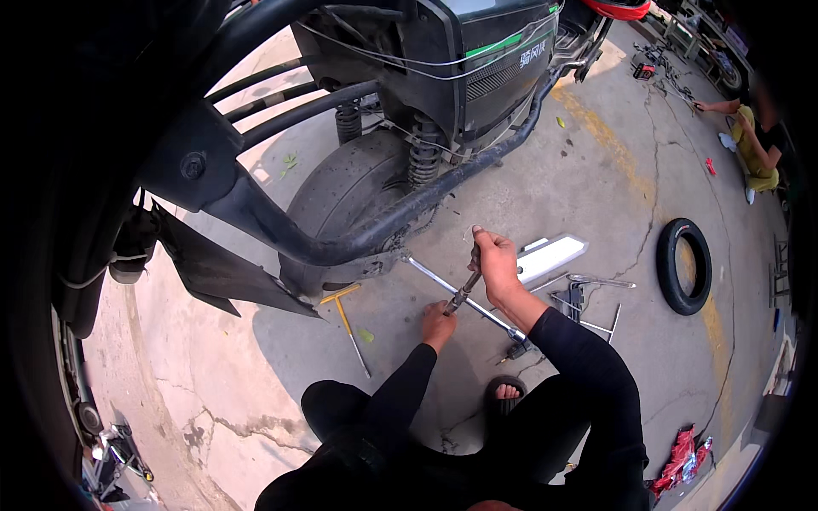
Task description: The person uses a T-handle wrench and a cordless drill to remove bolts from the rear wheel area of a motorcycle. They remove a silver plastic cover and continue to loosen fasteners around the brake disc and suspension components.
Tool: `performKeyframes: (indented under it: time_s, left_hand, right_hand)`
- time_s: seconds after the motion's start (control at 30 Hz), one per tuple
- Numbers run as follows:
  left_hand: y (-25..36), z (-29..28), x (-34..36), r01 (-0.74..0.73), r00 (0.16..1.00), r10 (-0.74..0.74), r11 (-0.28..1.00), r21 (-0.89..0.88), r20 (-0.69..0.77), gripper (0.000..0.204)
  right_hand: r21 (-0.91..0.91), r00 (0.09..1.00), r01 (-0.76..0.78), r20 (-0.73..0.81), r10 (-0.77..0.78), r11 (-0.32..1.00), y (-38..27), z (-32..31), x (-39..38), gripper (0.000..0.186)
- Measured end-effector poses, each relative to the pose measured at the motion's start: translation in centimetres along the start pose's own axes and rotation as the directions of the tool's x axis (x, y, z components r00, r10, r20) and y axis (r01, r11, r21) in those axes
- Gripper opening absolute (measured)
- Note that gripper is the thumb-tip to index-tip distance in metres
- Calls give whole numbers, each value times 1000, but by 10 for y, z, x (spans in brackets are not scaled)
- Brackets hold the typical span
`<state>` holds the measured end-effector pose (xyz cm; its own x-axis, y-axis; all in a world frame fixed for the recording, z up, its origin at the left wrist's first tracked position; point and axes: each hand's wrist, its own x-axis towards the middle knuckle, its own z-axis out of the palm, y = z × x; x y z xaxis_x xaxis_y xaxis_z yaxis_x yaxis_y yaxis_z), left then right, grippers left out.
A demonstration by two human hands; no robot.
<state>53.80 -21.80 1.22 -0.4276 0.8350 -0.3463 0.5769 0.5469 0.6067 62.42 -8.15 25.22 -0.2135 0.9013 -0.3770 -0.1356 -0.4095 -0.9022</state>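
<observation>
The person holds a metal tool point(461, 297) with two hands, up above the gray ground point(596, 179). The left hand point(438, 325) is closed around the low end of it. The right hand point(496, 262) grips the top end. The tool slants up from the left hand to the right hand, and its middle shows between them. It looks like a short, dark rod with some shiny parts.

A long silver bar point(490, 315) shows just behind the tool. A yellow tool point(345, 325) shaped like a T lies on the ground, to the left of the left hand. A green leaf point(365, 335) is right beside it.

To the right of the right hand there is a flat white piece point(552, 258) with a pointed end. A little pile of metal tools point(573, 300) lies near it. Farther right, a round black tire point(661, 264) lies on the ground.

In front of the person is a big dark bike point(417, 68). It has a fat back wheel point(345, 192), a bouncy spring point(423, 153) and a thick black pipe point(383, 230). A foot in a sandal point(492, 400) is on the ground below the hands. Far off on the right, another person in yellow point(757, 153) is down low.
</observation>
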Motion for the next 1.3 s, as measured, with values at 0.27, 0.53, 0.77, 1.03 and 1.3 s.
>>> performKeyframes:
  time_s: [0.27, 0.53, 0.77, 1.03, 1.3]
  left_hand:
    - [83, 58, -121, 62, 982, 99, 630, -774, 159, 52]
    - [148, 33, -119, 477, 850, 314, -119, -871, 423, 22]
    - [128, 25, -99, 424, 871, 278, -8, -906, 405, 22]
    - [126, 35, -112, 445, 859, 352, -159, -881, 371, 20]
    - [139, 16, -110, 262, 907, 362, -84, -961, 215, 20]
  right_hand:
    - [-58, 970, 207, -118, -213, 977, 12, -1, -11, 40]
    - [-256, 322, 920, 925, -202, 296, 149, 16, -127, 33]
    - [-670, 500, 686, 150, -853, 285, 36, -32, -39, 40]
    - [-262, 444, 889, 696, -564, 376, 71, 5, -96, 49]
    - [-156, 578, 731, 660, -480, 664, 34, -44, -120, 32]
